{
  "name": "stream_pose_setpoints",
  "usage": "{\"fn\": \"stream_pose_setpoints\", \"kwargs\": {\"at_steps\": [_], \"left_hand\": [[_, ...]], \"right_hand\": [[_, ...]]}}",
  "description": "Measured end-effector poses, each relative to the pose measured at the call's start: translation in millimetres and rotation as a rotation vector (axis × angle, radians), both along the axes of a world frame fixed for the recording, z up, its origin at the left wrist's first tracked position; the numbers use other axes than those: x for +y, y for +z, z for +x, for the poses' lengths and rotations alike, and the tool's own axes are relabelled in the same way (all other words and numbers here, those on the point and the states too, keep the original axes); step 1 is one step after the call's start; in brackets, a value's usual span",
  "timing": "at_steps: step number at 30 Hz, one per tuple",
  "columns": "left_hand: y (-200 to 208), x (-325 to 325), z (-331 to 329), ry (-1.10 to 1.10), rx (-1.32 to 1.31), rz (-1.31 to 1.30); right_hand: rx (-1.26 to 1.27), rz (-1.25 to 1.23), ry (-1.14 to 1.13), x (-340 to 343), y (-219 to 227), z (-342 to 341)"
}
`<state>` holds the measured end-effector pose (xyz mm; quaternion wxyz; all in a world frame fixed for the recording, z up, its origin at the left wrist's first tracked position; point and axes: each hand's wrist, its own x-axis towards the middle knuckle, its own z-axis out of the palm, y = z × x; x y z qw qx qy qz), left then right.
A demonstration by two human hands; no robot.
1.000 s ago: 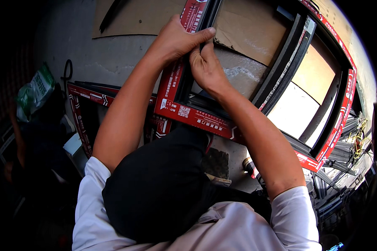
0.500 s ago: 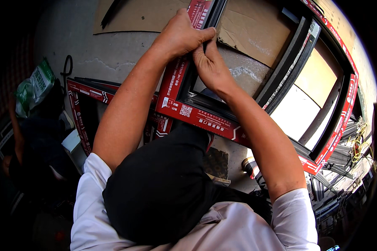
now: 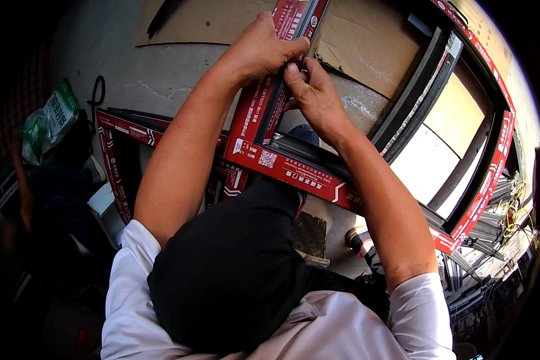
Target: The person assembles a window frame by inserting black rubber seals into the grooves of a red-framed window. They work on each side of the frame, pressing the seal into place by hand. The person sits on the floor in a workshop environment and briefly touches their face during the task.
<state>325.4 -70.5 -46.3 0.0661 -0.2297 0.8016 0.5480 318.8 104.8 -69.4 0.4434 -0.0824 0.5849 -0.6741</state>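
Observation:
A large black window frame, faced with red printed protective film, lies in front of me with a dark crossbar dividing it. My left hand is closed over the frame's left side bar, its thumb stretched across the black profile. Just below that thumb, my right hand is at the bar's inner edge, thumb on top and fingers curled down along the inside. Its fingertips are partly hidden, and whether a thin strip lies between them does not show.
A second red-filmed frame lies lower left, partly under my left arm. Beyond are cardboard sheets. At far left are a green-white plastic bag and another person's arm in shadow. Black profiles and yellow cord lie right.
My right hand has moved slightly down and right, away from my left hand, and its fingers now curl over the inner edge. My left hand has stayed on the bar.

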Motion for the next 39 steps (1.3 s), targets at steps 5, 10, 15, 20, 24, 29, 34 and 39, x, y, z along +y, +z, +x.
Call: {"fn": "stream_pose_setpoints", "kwargs": {"at_steps": [5,10,15,20,24,29,34,39], "left_hand": [[3.5,-0.9,-0.6,-0.036,-0.001,0.071],[0.5,0.1,1.8,-0.010,-0.010,0.015],[-1.6,1.2,2.2,-0.002,-0.016,-0.009],[-2.0,1.0,2.9,0.006,-0.021,-0.026],[-4.5,1.1,2.9,0.029,-0.022,-0.048],[7.9,-3.2,-3.0,-0.048,-0.084,0.105],[-1.1,-0.7,5.0,0.044,-0.076,0.084],[6.7,1.3,1.0,0.054,-0.100,0.135]], "right_hand": [[-0.053,0.027,-0.017,-1.8,-0.1,0.1],[-0.128,0.028,-0.037,-2.3,-0.5,0.2],[-0.153,0.048,-0.051,-3.0,-1.0,0.4],[-0.165,0.074,-0.043,-3.3,-0.1,-0.3],[-0.167,0.062,-0.041,-5.4,-2.3,1.1],[-0.182,0.084,0.010,-3.9,-3.5,-3.6],[-0.202,0.075,0.028,-3.3,-3.4,-0.3],[-0.179,0.064,0.027,-3.0,-8.3,-0.3]]}}
